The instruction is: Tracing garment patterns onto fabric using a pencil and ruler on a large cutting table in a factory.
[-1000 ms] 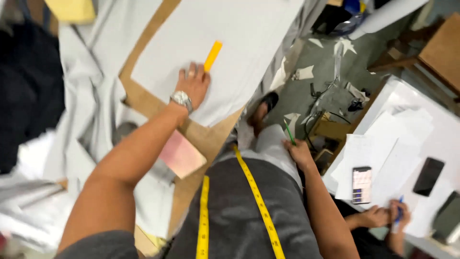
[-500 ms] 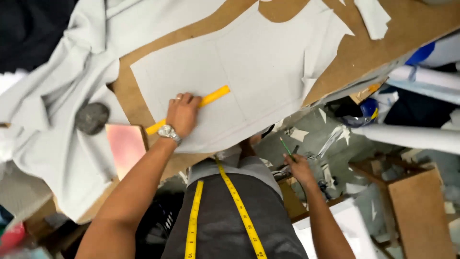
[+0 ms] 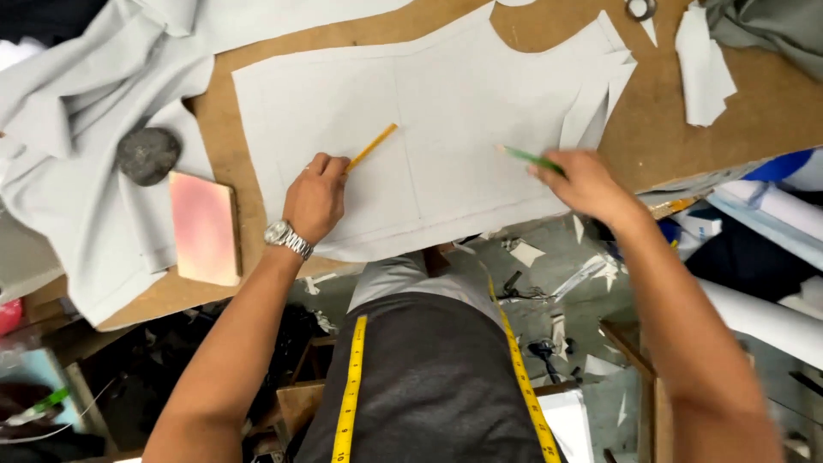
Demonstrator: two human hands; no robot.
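Left hand (image 3: 315, 199) grasps yellow ruler (image 3: 371, 147) — slanting up-right; right hand (image 3: 581, 182) grips green pencil (image 3: 530, 159) — tip up-left.

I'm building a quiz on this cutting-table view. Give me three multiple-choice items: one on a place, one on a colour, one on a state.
1. Where does the dark grey stone lie?
A. on the grey cloth, left of the pattern
B. on the floor
C. in the right hand

2. What colour is the pencil in the right hand?
A. red
B. green
C. black

3. How does the left hand meet the yellow ruler?
A. hovers clear of it
B. lifts it off the table
C. presses its near end on the white paper pattern

Answers: 1 A, it sits on grey cloth above the pink block; 2 B, a green shaft juts from the fingers; 3 C, the ruler lies flat under the hand.
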